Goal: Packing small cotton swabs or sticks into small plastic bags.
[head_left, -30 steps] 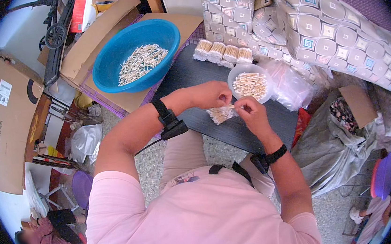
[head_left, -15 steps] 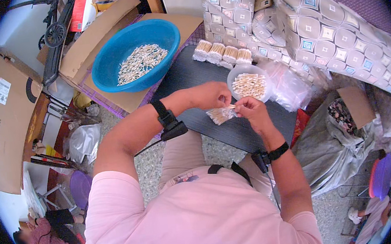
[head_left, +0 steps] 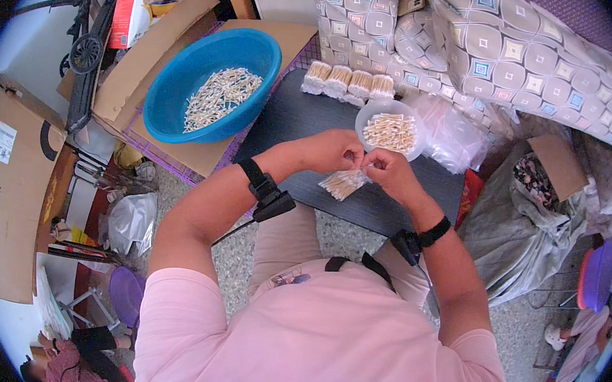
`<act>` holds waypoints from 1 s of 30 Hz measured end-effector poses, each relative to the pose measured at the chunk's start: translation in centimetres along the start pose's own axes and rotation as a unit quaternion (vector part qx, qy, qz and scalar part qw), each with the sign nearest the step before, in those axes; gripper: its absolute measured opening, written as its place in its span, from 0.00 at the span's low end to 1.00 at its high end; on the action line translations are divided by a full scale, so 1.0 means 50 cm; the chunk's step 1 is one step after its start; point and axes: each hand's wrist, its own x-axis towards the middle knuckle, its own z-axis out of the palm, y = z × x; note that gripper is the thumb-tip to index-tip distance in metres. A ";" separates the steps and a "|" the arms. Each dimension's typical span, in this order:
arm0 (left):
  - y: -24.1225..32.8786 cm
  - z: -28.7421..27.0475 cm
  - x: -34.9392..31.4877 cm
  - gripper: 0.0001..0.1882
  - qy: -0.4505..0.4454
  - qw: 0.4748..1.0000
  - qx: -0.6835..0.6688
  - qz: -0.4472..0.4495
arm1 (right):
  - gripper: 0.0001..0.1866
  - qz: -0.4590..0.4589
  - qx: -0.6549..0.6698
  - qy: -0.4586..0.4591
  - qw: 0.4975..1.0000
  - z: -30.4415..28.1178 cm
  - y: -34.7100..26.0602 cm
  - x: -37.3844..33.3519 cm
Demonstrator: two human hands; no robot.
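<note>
- Pinching with thumb and forefinger, the right hand point(head_left: 391, 170) holds the upper end of a small clear plastic bag of white-tipped cotton swabs point(head_left: 342, 185).
- Curled fingertips of the left hand point(head_left: 337, 150) sit close together at that same end, almost meeting the right ones; whether they grip the film, I cannot tell.
- The bag is above or on the dark grey worktop point(head_left: 292, 122), near its near edge; the hands hide whether its upper end touches the surface.
- Its long axis slants: the gripped end points toward the far right corner and the white bowl, the other end toward the near edge and the left. The swabs appear to fan out a little at this lower end, cotton tips outward.
- Just beyond the right hand stands a round white plastic bowl point(head_left: 361, 125), heaped with loose swabs point(head_left: 390, 133) lying at mixed angles.
- Along the far edge of the worktop, a row of tightly filled swab packets point(head_left: 349, 84) stands side by side.
- Flat clear plastic bags point(head_left: 454, 132) lie in a loose pile near the right edge, next to the bowl.
- Off the left edge, a large round blue plastic basin point(head_left: 158, 113) rests on brown cardboard point(head_left: 196, 157), with more swabs point(head_left: 223, 96) inside.
</note>
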 end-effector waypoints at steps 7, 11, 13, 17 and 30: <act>-0.007 -0.004 -0.016 0.05 0.039 0.999 -0.008 0.016 | 0.11 -0.028 -0.042 0.041 0.998 0.024 -0.036 -0.002; -0.012 -0.008 -0.031 0.05 0.055 0.998 -0.026 -0.010 | 0.19 -0.065 -0.077 0.072 0.992 0.031 -0.037 -0.017; -0.015 -0.013 -0.039 0.05 0.057 0.998 -0.021 -0.007 | 0.23 -0.081 -0.071 0.090 0.990 0.037 -0.029 -0.025; -0.023 -0.017 -0.056 0.05 0.076 0.997 -0.031 -0.007 | 0.31 -0.066 -0.054 0.112 0.990 0.046 -0.041 -0.052; -0.019 -0.019 -0.079 0.04 0.084 0.995 -0.045 -0.015 | 0.35 -0.181 -0.196 0.075 0.961 0.076 -0.026 -0.041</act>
